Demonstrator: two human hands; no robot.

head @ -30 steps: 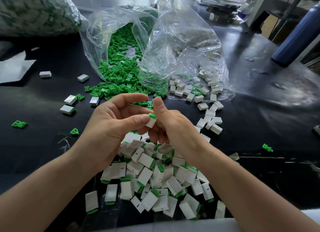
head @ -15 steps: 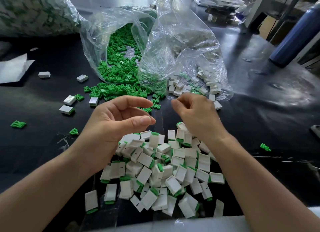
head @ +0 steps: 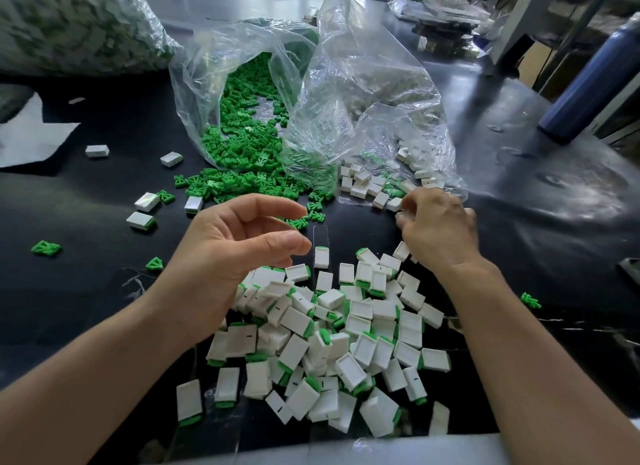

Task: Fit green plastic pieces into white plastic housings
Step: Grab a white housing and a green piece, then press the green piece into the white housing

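Observation:
Loose green plastic pieces [head: 242, 166] spill from a clear bag [head: 204, 83] onto the black table. Empty white housings [head: 363, 184] lie at the mouth of a second clear bag [head: 381, 93] beside it. A pile of white housings with green pieces fitted [head: 332, 326] lies between my forearms. My left hand [head: 235, 246] hovers over the pile's left edge with relaxed, curved fingers that hold nothing. My right hand [head: 440, 229] is at the loose white housings. Its curled fingertips pinch a blurred white housing [head: 399, 217].
A few stray housings [head: 140, 220] and green pieces [head: 45, 248] lie at the left, one green piece [head: 530, 300] at the right. A large filled bag [head: 69, 24] stands at the back left, white paper [head: 31, 135] at the left edge, and a blue bottle [head: 588, 83] at the right.
The assembled piece that both hands held a second ago has dropped onto the pile. My right hand has moved forward and right to the loose white housings. My left hand stays put, empty.

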